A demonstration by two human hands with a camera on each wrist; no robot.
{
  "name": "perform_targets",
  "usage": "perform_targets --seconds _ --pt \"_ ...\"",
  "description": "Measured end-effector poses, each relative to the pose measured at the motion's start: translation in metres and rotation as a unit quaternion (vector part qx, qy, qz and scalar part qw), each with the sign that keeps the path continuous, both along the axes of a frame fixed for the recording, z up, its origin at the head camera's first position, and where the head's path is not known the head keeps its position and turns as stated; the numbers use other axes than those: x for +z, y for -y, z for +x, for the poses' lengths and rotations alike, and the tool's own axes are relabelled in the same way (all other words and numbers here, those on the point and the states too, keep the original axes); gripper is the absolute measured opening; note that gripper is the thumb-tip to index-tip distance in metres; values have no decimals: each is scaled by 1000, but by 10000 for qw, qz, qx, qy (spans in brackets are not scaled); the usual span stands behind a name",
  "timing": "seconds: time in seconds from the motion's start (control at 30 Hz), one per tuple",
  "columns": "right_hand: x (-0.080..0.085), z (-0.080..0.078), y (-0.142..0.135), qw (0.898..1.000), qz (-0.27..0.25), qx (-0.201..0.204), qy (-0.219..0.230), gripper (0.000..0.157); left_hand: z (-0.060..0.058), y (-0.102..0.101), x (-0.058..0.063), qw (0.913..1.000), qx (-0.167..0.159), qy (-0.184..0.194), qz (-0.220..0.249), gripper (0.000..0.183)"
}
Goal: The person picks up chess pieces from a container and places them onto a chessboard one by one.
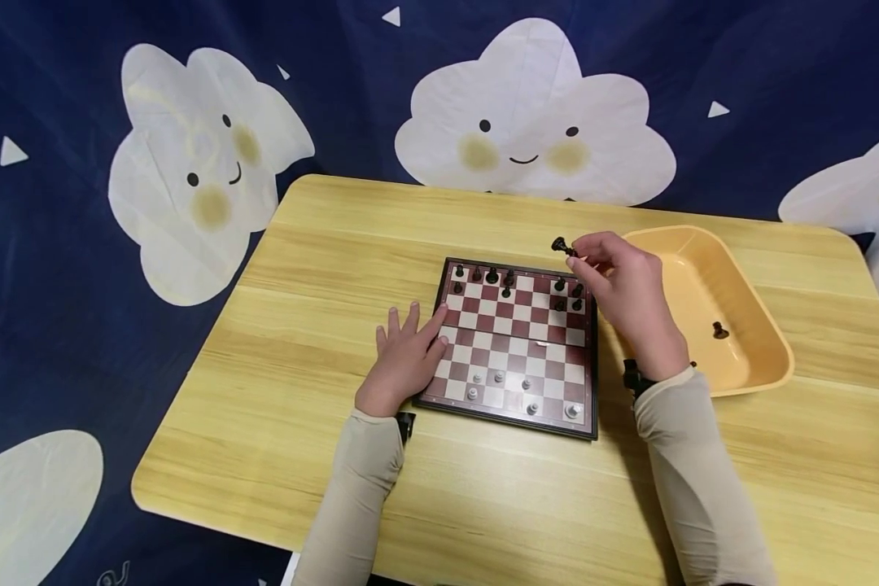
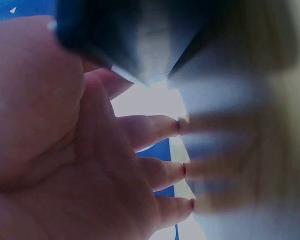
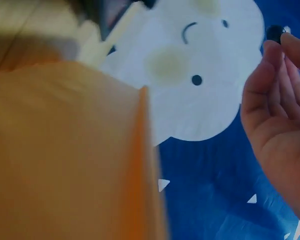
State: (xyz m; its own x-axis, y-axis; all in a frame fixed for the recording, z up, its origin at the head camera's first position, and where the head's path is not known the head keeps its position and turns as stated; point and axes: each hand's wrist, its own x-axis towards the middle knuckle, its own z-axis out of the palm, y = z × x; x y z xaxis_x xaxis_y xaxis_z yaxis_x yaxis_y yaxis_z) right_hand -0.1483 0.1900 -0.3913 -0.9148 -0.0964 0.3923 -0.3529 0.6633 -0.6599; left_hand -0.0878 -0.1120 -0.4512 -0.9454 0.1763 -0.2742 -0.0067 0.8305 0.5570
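**Your right hand holds a dark chess piece near the board's far edge**

The dark chess piece is pinched between the thumb and fingertips of your right hand; its base points away from your fingers. It appears by the far edge of the chessboard, toward the right, though its height is hard to tell. Your left hand lies with fingers spread, index finger and thumb reaching over the board's left edge.

Dark pieces stand in your 2 farthest rows, with a gap in the middle; 6 light pieces show on the near side. The step in hand seems to be positioning 1 dark piece; your next move likely calls for a steady pinch and a careful descent past its neighbours.

To the right, a yellow tray has at least 1 more dark piece inside. Everything rests on a pale wood-grain table. Behind hangs a navy backdrop with smiling white clouds.
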Motion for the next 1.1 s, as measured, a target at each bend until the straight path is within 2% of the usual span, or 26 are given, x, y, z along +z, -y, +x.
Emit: perform_targets --seconds 0.13,0.33,0.47,0.7,0.93,1.1 --pt "-5 -2 3 9986 438 139 -257 15 1 0 1 10000 -2 4 4 54" --pt "-15 -6 6 9970 634 269 -360 17 0 0 2 10000 -10 -12 15 54" --pt "-22 -9 7 9966 713 359 -189 19 0 0 1 10000 -4 0 23 54" --pt "-28 -10 8 9968 671 255 348 17 0 -1 1 10000 -26 -25 -9 54" --pt "-33 -12 9 9949 922 344 206 12 0 -1 0 10000 -3 -10 7 55" --pt "-34 -13 10 9934 1025 415 306 13 -1 0 -1 10000 -7 -10 5 54"
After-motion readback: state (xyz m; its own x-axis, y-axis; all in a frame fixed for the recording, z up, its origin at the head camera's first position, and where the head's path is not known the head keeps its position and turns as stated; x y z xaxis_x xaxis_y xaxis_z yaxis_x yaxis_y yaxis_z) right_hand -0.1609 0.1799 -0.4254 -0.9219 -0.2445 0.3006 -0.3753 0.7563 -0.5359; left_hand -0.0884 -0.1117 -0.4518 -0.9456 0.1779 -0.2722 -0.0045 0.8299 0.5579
